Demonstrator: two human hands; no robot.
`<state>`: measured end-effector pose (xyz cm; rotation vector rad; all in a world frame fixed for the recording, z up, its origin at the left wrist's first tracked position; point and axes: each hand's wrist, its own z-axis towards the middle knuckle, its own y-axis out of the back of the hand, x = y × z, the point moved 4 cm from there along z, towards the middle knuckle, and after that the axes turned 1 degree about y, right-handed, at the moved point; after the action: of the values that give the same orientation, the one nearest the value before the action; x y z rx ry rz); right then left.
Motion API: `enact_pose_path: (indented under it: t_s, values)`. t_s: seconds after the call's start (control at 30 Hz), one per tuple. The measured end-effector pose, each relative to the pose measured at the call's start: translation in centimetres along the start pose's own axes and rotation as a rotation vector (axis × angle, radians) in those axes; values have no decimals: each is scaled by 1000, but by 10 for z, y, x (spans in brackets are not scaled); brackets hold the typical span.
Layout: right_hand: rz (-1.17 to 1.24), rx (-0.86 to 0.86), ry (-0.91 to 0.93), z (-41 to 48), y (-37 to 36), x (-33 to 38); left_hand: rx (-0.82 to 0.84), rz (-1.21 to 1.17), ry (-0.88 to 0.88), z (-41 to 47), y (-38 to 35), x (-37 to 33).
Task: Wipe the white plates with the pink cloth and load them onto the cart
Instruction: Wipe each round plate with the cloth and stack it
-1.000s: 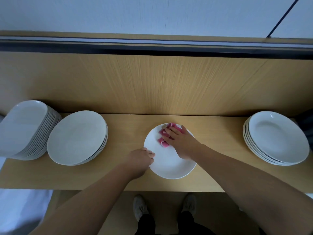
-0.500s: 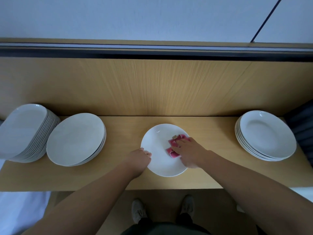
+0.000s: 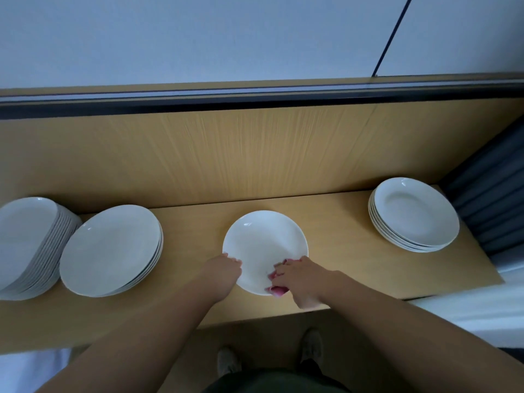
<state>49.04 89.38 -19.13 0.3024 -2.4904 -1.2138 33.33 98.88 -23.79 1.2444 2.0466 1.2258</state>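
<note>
Head view: one plate [image 3: 263,245] lies flat on the desk [image 3: 340,222], btwn my two grips. Left grip [image 3: 224,269] is at its near-left rim, fingers curled onto the edge, holding it. Right grip [image 3: 297,279] sits on the near-right rim, fingers bunched round the cloth [image 3: 276,290] and pressing it to the plate. Pink shows both ahead of the fingers and behind them.

What matters: nearly all the bare plate face lies ahead of the right grip and across twd the left one. Plate's round, so no long axis to mind. My guess is the next stroke runs fwd and leftward from the right grip, w/ the left grip bracing against that push.

For the lift after, the left grip is already on the rim, so it's the nearer one.

Other plates: right stack [image 3: 414,214] is well off to the right of the right grip. Left stack [image 3: 110,248] is left of the left grip, w/ the far-left stack [image 3: 25,239] just beyond it. Cart isn't in view, so I can't tell which way loading goes.
</note>
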Motion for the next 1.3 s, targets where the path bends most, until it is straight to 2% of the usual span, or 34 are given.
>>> enact_pose_path:
  t_s: [0.23, 0.47, 0.67, 1.07, 1.2, 1.3]
  values:
    - [370, -19, -71, -13, 12, -12, 8, -39, -14, -2, 0, 4]
    - [607, -284, -185, -43, 48, -64, -34, -259, 142, -12, 31, -22]
    - [571, -372, -199, -52, 56, -98, -89, -329, 139, 6, 47, -74]
    - [512, -395, -67, -57, 63, -117, 89, -234, 379, 32, 35, -122]
    - [525, -409, -35, -63, 75, -121, 68, -239, 397, 26, 41, -124]
    - [531, -427, 1, -68, 84, -125, -10, -340, 426, 17, 63, -121]
